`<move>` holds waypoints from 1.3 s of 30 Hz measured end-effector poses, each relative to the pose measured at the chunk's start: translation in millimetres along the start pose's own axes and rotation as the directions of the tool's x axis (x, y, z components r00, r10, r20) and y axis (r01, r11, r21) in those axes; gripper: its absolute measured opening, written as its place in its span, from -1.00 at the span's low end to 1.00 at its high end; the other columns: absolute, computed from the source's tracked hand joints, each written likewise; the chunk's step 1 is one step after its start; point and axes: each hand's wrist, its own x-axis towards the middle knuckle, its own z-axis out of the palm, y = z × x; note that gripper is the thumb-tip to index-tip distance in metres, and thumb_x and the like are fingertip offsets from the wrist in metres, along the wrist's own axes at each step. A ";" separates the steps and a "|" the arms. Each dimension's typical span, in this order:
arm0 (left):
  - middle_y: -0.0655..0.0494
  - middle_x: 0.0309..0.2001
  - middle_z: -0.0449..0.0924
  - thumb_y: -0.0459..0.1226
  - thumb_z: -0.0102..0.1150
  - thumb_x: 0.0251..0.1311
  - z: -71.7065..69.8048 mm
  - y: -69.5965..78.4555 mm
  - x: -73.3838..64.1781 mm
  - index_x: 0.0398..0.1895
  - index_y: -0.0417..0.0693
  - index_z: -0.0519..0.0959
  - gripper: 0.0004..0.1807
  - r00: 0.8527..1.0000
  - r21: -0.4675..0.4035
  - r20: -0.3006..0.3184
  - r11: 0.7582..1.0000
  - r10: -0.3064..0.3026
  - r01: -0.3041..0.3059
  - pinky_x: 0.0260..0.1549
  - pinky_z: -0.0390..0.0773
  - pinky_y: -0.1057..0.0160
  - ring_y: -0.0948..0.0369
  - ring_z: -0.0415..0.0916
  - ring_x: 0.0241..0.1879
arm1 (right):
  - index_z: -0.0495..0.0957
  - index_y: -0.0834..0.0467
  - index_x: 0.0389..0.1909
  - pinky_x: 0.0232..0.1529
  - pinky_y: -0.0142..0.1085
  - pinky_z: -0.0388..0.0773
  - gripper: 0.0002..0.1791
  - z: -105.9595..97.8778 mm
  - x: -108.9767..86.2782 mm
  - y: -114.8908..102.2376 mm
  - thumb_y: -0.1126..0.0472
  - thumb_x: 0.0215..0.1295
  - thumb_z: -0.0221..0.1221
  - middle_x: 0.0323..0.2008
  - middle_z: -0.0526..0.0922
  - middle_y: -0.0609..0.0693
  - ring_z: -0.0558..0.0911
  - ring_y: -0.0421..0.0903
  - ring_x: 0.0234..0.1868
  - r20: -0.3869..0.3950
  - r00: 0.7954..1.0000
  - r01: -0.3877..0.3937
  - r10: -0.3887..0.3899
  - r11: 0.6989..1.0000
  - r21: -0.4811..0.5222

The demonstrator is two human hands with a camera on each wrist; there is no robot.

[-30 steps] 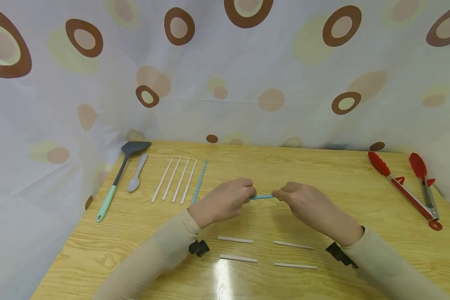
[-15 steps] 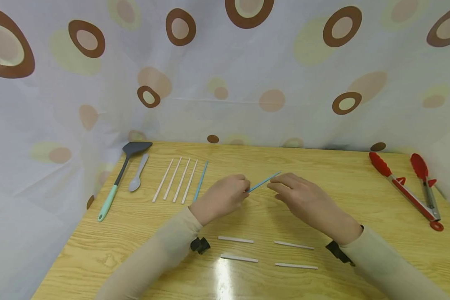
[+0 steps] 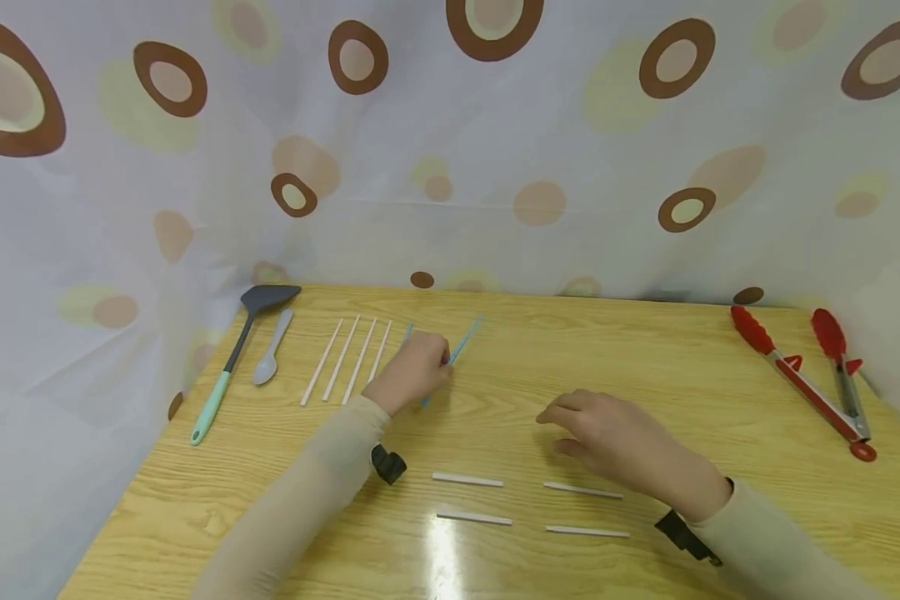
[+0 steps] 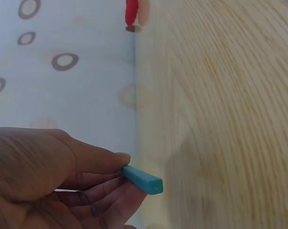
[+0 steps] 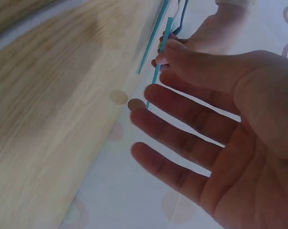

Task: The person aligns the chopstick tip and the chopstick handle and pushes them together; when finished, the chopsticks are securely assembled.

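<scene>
My left hand pinches a light-blue chopstick, held slanted over the table. Its square thick end sticks out past the thumb and fingers in the left wrist view. A second blue chopstick lies on the table, mostly hidden behind that hand. Several white chopsticks are lined up just left of it. My right hand hovers over the table's middle with nothing in it, fingers spread and slightly bent. Below it lie white sticks that look like chopsticks, and more white sticks lie to their left.
At the far left lie a turner with a mint handle and a grey spoon. Red-tipped tongs lie at the right. A patterned curtain hangs behind the wooden table.
The right hand has let go of the blue chopstick and moved slightly down. The left hand has carried it leftward toward the other blue one, turning it to point away.
</scene>
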 end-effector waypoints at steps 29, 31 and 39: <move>-0.05 -0.69 0.48 -0.60 0.10 0.18 -3.0 -19.1 -6.7 -0.57 -0.26 0.42 -0.78 0.954 -0.047 0.035 0.953 -0.299 0.300 -0.81 0.40 0.43 0.25 0.41 -0.83 | 0.50 -0.01 -0.36 -0.58 -0.34 0.38 -0.69 19.5 -20.8 -12.8 0.22 0.05 0.49 -0.46 0.47 -0.23 0.38 -0.32 -0.55 0.240 0.960 -0.174 0.147 0.980 0.095; -0.06 -0.68 0.49 -0.60 0.11 0.18 -3.4 -19.4 -6.4 -0.57 -0.26 0.42 -0.78 0.948 -0.045 0.039 0.947 -0.316 0.317 -0.81 0.42 0.42 0.24 0.43 -0.82 | 0.48 -0.02 -0.39 -0.59 -0.35 0.36 -0.69 20.6 -20.7 -13.4 0.25 0.07 0.48 -0.48 0.45 -0.24 0.36 -0.32 -0.56 0.235 0.961 -0.170 0.144 0.981 0.093; -0.05 -0.72 0.47 -0.58 0.10 0.18 -4.1 -25.2 -5.4 -0.62 -0.26 0.42 -0.75 0.946 -0.025 0.024 0.946 -0.323 0.323 -0.83 0.41 0.41 0.25 0.40 -0.86 | 0.46 -0.02 -0.46 -0.62 -0.39 0.29 -0.72 25.4 -20.8 -13.3 0.28 0.15 0.41 -0.54 0.38 -0.26 0.29 -0.33 -0.60 0.208 0.968 -0.157 0.140 0.985 0.070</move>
